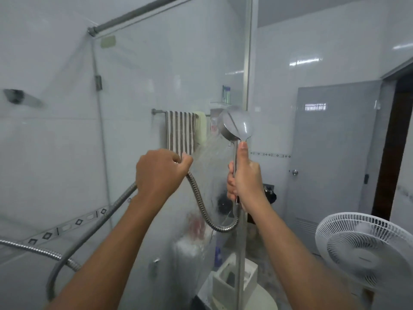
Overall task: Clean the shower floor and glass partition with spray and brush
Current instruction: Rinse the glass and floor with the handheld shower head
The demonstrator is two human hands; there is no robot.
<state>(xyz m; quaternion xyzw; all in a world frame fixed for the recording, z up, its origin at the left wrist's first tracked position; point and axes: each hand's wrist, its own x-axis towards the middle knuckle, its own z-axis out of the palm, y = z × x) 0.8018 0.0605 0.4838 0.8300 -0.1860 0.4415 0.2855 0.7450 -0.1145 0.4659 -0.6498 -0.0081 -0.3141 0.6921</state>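
Note:
The glass partition (169, 70) fills the middle and left of the head view, wet and streaked lower down. My right hand (244, 177) grips the handle of a chrome shower head (235, 124), thumb up along the stem. The round head faces the glass and water sprays from it down and left onto the pane. My left hand (159, 173) is closed around the metal hose (202, 204), which loops from the handle's base, through that hand, and off to the lower left. No spray bottle or brush is visible.
A striped towel (180, 132) hangs on a rail behind the glass. A white standing fan (366, 249) is at the lower right, near a grey door (330, 153). A white holder (232, 276) sits low behind the partition's edge. A metal brace bar (134, 14) runs overhead.

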